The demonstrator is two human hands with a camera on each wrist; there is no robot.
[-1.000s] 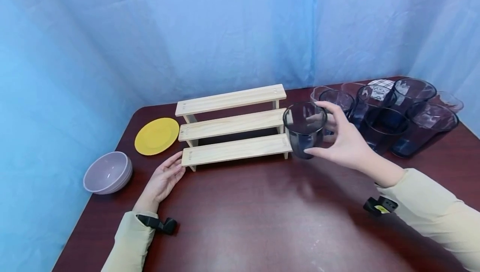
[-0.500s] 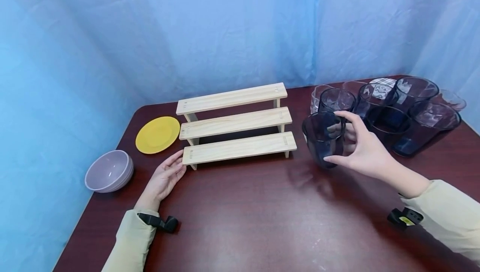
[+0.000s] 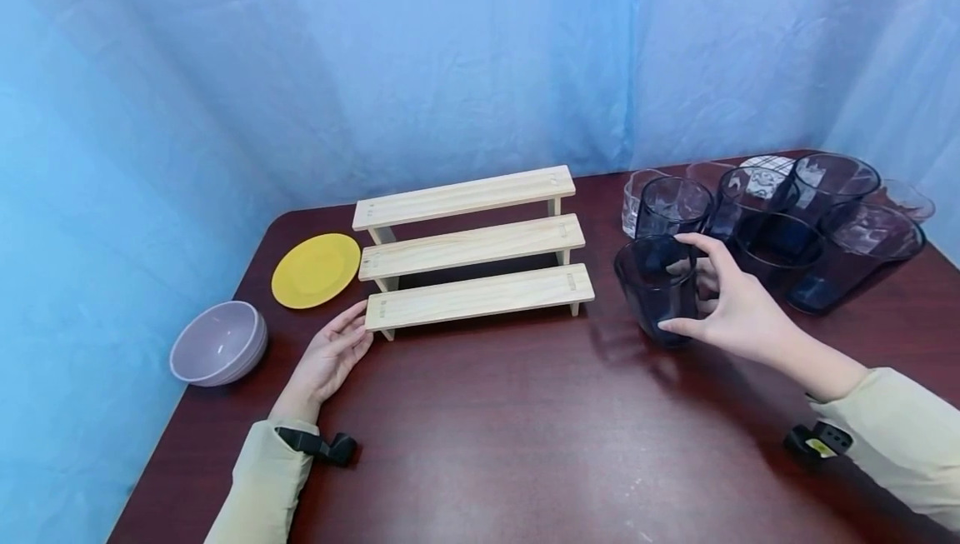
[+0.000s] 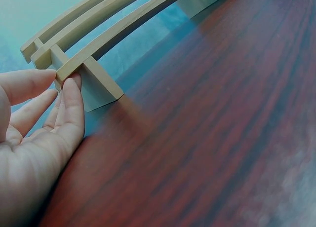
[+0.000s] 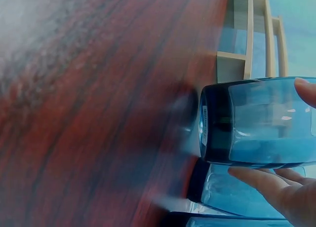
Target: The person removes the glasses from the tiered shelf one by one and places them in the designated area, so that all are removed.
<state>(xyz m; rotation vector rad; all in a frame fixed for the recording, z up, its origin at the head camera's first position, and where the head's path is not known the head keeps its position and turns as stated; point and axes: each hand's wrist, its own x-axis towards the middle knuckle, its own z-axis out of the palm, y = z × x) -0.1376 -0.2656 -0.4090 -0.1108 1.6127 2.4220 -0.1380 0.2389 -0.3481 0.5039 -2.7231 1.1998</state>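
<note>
A dark tinted drinking glass (image 3: 657,294) is upright in my right hand (image 3: 738,302), gripped from the side between thumb and fingers. In the right wrist view the base of this glass (image 5: 217,123) appears slightly off the table. My left hand (image 3: 330,361) is at the left end of a three-step wooden shelf (image 3: 480,296). Up close in the left wrist view, thumb and fingers (image 4: 73,106) pinch the end of the lowest board (image 4: 118,37). All three boards of the shelf are bare.
Several more dark glasses (image 3: 780,252) stand close together at the right, with a clear glass (image 3: 633,202) behind them. A yellow plate (image 3: 315,271) and a lilac bowl (image 3: 217,344) lie on the left. Blue curtains (image 3: 450,52) enclose the dark red table (image 3: 487,444).
My right hand has carried the dark glass away from the shelf's right end, to the right and lower. The left hand has kept its place on the shelf.
</note>
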